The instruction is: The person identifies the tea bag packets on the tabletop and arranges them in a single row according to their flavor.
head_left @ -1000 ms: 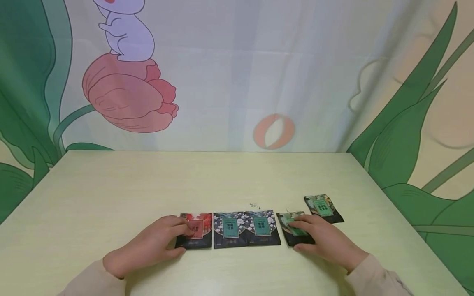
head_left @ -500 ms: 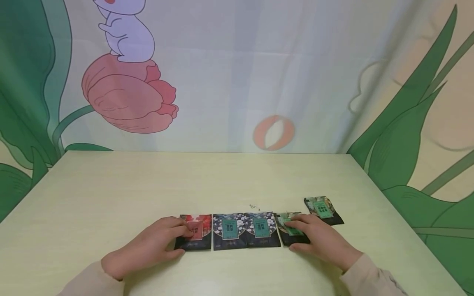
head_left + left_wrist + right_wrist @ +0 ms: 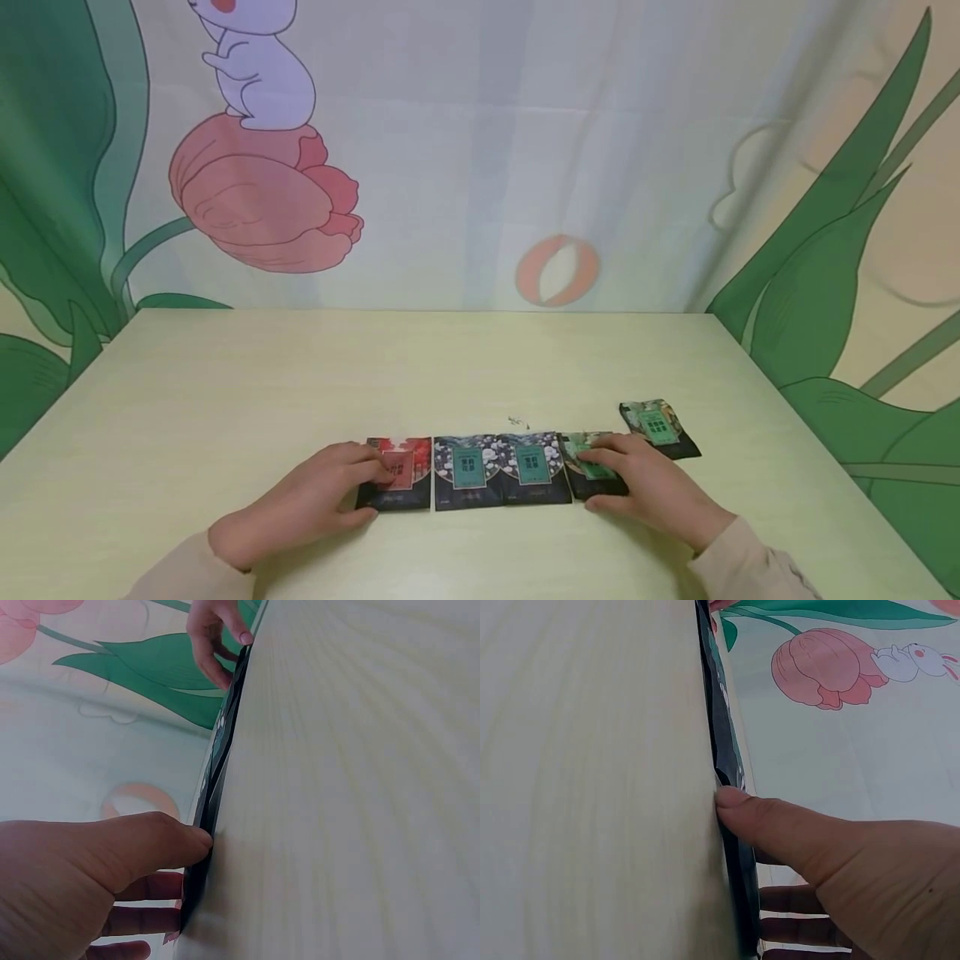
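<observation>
In the head view a row of sachets lies flat on the table (image 3: 480,367). At the left end is a red-and-black sachet (image 3: 408,479); my left hand (image 3: 315,492) rests fingertips on its face, thumb by its near edge. Two blue floral sachets (image 3: 468,475) lie in the middle, side by side. The right end is a green-and-black sachet (image 3: 592,487), touching the floral one beside it and partly covered by my right hand (image 3: 652,487). In the right wrist view the thumb (image 3: 757,814) touches the near edge of the row, the other fingers lying beyond it.
Another green sachet (image 3: 660,429) lies tilted behind my right hand. Small dark crumbs or marks (image 3: 517,422) show on the table behind the row. A curtain (image 3: 427,167) printed with a rabbit and flowers hangs at the table's back edge.
My right hand has slid the green sachet left, closing the gap to the floral sachets. The left hand has stayed on the red sachet.
</observation>
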A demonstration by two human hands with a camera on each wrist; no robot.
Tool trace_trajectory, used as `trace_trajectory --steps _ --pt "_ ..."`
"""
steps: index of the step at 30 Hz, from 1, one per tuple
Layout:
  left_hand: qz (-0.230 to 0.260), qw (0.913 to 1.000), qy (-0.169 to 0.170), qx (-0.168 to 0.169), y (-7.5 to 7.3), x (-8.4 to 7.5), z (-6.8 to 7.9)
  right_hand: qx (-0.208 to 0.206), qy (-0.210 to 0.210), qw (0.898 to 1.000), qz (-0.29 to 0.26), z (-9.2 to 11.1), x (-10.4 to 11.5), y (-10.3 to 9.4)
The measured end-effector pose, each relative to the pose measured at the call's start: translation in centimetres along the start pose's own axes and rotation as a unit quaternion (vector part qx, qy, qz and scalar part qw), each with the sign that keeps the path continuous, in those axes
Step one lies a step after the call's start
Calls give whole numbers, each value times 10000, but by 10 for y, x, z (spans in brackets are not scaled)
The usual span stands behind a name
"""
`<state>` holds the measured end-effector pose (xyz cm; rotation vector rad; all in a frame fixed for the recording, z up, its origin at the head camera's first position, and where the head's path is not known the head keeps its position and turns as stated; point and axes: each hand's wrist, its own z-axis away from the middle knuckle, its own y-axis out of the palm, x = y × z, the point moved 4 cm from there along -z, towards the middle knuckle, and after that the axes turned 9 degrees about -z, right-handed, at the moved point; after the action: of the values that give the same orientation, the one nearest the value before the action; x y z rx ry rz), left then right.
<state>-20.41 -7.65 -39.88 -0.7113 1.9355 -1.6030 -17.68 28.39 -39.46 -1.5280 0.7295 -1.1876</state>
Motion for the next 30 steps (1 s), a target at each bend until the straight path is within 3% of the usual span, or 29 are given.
trace_trajectory --steps 13,21,30 --pt "30 10000 -39 51 2 0 1 -468 18 9977 -487 3 -13 -10" --pt "18 10000 -45 31 1 0 1 -1015 345 9928 -528 4 -48 -21" --pt "16 10000 0 16 1 0 0 -1080 664 9908 -477 6 -79 -19"
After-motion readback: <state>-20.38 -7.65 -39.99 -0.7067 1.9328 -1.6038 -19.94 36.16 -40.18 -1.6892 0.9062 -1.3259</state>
